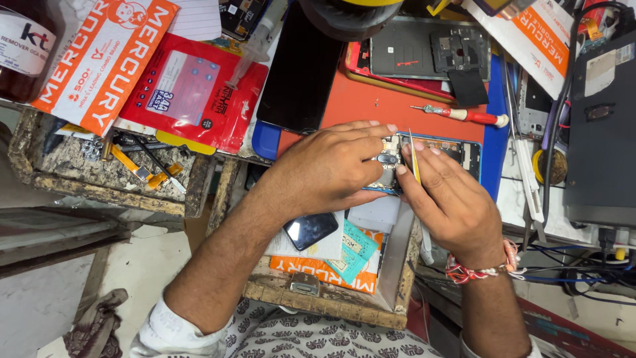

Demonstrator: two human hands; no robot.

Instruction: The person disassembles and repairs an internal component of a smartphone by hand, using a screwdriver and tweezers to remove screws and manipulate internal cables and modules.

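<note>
Here, on the orange mat [371, 99] at the middle of the counter, we see an opened phone [457, 154] with its back cover off, circuit parts bare. Our left hand [331, 169] lies flat over the phone's left end, fingers pressing down on it. Our right hand [450, 199] is clenched on thin tweezers [413, 156], pinched between thumb and forefinger, tips upward over the phone's inner parts. A red and white thread band [480, 268] circles the right wrist.

Just beyond the phone lies a red-handled screwdriver [464, 115]. Toward the counter's far edge sits another opened phone [424, 56] in a red frame, and left of it a black screen panel [301, 69]. A red packet [192, 93] rests toward the far left corner. Below the hands, an open wooden drawer [331, 298] holds a small dark phone [310, 230].
</note>
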